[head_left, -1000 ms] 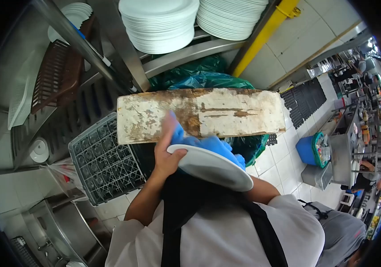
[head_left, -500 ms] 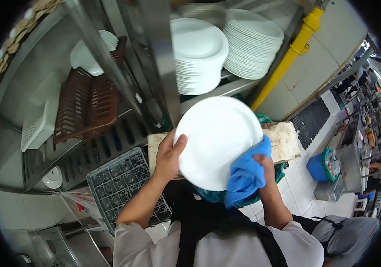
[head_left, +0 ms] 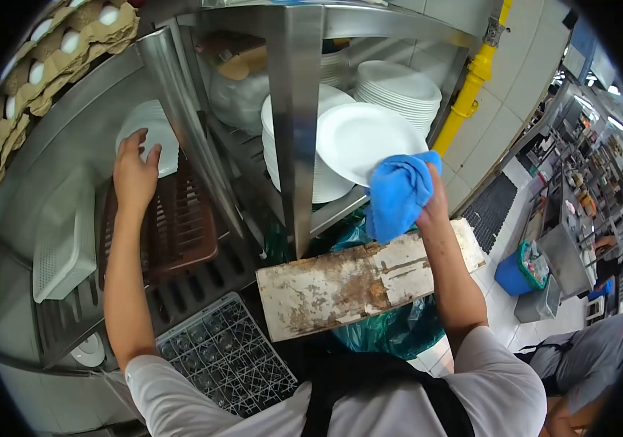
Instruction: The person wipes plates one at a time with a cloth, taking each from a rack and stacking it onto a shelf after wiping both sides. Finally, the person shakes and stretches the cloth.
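My right hand (head_left: 433,200) grips a bunched blue cloth (head_left: 401,193) against the near edge of a white plate (head_left: 366,142). That plate is tilted at the shelf, overlapping a tall stack of white plates (head_left: 275,149) behind the steel post. On the left, my left hand (head_left: 135,178) reaches up with fingers apart, fingertips right at several white plates (head_left: 160,135) standing at the far end of a brown plastic dish rack (head_left: 188,233). Nothing shows in its grasp.
A second plate stack (head_left: 399,87) stands farther back, beside a yellow pipe (head_left: 468,95). The steel post (head_left: 295,131) rises between my arms. Below are a worn board (head_left: 333,291), a green bag-lined bin (head_left: 399,328) and a glass rack (head_left: 231,349). Egg trays (head_left: 49,65) sit upper left.
The plate has moved up and away, from in front of me to the shelf stack, with the cloth. My left hand has let go of it and gone left to the dish rack.
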A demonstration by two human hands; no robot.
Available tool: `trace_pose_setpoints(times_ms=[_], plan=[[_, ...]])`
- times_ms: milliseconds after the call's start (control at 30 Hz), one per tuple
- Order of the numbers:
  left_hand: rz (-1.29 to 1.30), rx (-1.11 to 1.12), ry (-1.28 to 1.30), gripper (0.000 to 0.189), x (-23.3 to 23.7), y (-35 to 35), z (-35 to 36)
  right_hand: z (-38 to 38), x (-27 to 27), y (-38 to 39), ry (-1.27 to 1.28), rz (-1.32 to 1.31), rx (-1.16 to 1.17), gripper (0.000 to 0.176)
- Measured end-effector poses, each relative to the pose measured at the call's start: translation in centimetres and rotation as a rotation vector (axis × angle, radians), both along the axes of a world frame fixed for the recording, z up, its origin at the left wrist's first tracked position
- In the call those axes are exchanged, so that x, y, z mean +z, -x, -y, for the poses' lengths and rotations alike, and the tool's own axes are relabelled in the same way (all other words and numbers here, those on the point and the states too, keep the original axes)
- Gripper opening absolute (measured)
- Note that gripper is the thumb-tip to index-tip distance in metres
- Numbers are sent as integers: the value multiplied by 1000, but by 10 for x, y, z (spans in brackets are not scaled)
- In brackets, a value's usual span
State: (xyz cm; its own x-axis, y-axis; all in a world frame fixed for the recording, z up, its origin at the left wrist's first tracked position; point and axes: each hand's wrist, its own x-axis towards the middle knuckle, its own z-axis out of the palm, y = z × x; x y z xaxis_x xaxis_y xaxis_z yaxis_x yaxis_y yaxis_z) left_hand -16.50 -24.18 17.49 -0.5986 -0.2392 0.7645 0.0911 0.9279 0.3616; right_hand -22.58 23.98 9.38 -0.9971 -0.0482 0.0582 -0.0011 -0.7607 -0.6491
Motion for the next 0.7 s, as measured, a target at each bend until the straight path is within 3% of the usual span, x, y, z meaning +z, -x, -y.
trace_pose_setpoints(times_ms=[33,133,233,267,300,333,400,500,633,700], plan=[[81,108,189,44,-3,18,17,8,3,6,-1,-6,-2,19],[179,183,356,53,-8,63,52,35,13,20,-89,42,-84,19],[117,291,580,54,-26,111,96,57,27,28,-412,-59,-162,42],[113,284,580,54,-23,122,104,60,26,34,-587,-101,-197,59],[236,309,530,48,-18,131,108,62,27,38,-587,-99,-205,59],[359,336,479,43,-17,139,112,65,27,42,-768,-185,-231,62],[356,372,455,38,-5,136,102,65,30,45,-999,-298,-218,69],[342,415,414,31,0,133,104,64,24,39,-903,-287,-303,66],[249,437,567,33,-5,131,159,29,5,28,-842,-181,-360,64],[178,451,605,33,-3,113,165,11,2,13,-307,-123,-173,55]])
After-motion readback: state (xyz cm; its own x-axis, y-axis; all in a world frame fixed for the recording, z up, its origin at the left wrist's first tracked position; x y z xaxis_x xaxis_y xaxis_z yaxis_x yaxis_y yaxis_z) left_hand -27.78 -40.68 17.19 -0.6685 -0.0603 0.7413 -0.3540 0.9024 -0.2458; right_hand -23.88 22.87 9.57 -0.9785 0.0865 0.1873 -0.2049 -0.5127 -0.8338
